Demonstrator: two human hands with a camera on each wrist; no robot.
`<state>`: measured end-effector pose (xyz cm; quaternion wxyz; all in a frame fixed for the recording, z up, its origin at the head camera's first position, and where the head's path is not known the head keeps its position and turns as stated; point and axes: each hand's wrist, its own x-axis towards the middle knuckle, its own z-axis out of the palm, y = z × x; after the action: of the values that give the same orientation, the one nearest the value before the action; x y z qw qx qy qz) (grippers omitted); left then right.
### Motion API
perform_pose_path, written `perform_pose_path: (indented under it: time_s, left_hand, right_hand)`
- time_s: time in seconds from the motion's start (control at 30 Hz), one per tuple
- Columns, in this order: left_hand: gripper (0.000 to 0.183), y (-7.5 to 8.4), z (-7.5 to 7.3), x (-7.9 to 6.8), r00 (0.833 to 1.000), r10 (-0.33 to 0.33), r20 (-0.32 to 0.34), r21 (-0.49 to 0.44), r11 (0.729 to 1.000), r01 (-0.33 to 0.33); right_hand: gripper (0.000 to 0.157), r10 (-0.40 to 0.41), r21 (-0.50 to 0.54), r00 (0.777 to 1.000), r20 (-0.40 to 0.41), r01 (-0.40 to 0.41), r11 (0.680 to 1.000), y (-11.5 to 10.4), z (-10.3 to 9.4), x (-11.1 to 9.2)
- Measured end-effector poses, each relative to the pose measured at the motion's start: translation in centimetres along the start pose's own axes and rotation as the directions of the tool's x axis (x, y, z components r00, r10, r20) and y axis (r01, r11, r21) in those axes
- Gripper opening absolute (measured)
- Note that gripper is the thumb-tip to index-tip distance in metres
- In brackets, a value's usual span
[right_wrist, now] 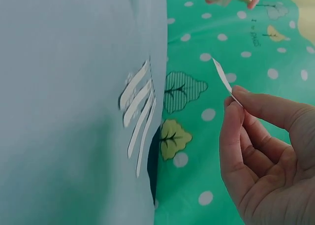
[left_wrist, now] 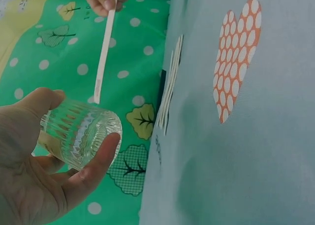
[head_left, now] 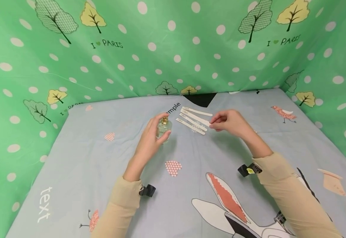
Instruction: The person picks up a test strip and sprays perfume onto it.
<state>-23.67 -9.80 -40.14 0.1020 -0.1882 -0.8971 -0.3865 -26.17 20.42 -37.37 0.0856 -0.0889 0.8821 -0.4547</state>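
My left hand [head_left: 147, 140] grips a clear ribbed glass perfume bottle [head_left: 164, 128] with a gold spray top; the index finger lies over that top. In the left wrist view the bottle [left_wrist: 81, 134] tilts with its base toward the camera. Between thumb and fingertips, my right hand [head_left: 232, 123] pinches one end of a thin white paper test strip [right_wrist: 224, 78]. The strip is held in the air, its free end pointing toward the bottle. Several similar strips [right_wrist: 135, 94] lie fanned out on the cloth, below the held one.
A grey-blue printed cloth [head_left: 101, 165] covers the table. Behind it hangs a green dotted curtain [head_left: 149, 66], which also runs along both sides. Small black devices [head_left: 147, 190] are strapped at both wrists.
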Motion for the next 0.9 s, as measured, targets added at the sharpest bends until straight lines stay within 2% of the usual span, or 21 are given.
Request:
perform_pose_path:
  time_s: [0.47, 0.73, 0.9]
  left_hand:
    - [0.055, 0.2, 0.2, 0.3, 0.999, -0.034, -0.037, 0.058, 0.998, 0.036]
    - [0.053, 0.0, 0.5, 0.3, 0.994, -0.072, -0.078, 0.028, 0.997, 0.075]
    - [0.055, 0.0, 0.4, 0.3, 0.992, -0.101, -0.08, 0.004, 0.995, 0.102]
  right_hand:
    - [0.018, -0.038, 0.06, 0.998, 0.05, 0.035, 0.998, -1.4, 1.6, 0.2]
    - [0.017, -0.064, 0.107, 0.995, 0.073, 0.056, 0.993, -1.7, 2.1, 0.0]
    - [0.015, -0.066, 0.137, 0.994, 0.082, 0.054, 0.989, -2.0, 2.4, -0.1]
